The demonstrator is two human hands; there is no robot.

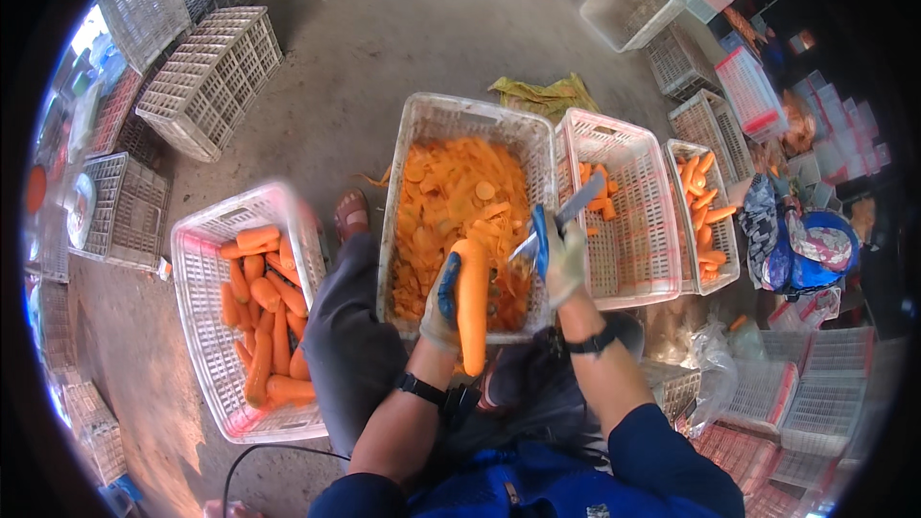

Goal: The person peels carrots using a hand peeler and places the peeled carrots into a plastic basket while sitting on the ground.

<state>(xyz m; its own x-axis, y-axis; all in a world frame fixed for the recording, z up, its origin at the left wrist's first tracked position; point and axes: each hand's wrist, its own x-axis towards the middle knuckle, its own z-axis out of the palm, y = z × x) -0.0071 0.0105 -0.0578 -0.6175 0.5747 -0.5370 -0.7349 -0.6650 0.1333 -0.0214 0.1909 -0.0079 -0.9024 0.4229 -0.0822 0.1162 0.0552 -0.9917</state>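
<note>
My left hand [442, 302], in a white and blue work glove, grips a large peeled carrot [472, 306] over a plastic crate [475, 109] filled with orange peelings [460, 187] and cut rounds. To its right, my right hand [560, 252], gloved alike, holds a knife [581, 198] whose blade points up and away. A second metal tool [522, 247], perhaps a peeler, shows at the left side of that hand; its handle is hidden. The blade does not touch the carrot. Whole carrots [270, 309] lie in a crate [188, 302] at my left.
Right of the peelings stands a pink-stained crate [647, 230] with carrot pieces [601, 191], then a crate of carrots [701, 208]. A yellowish sack [550, 97] lies beyond. Stacked crates [212, 79] flank both sides. A person [806, 237] sits at the right.
</note>
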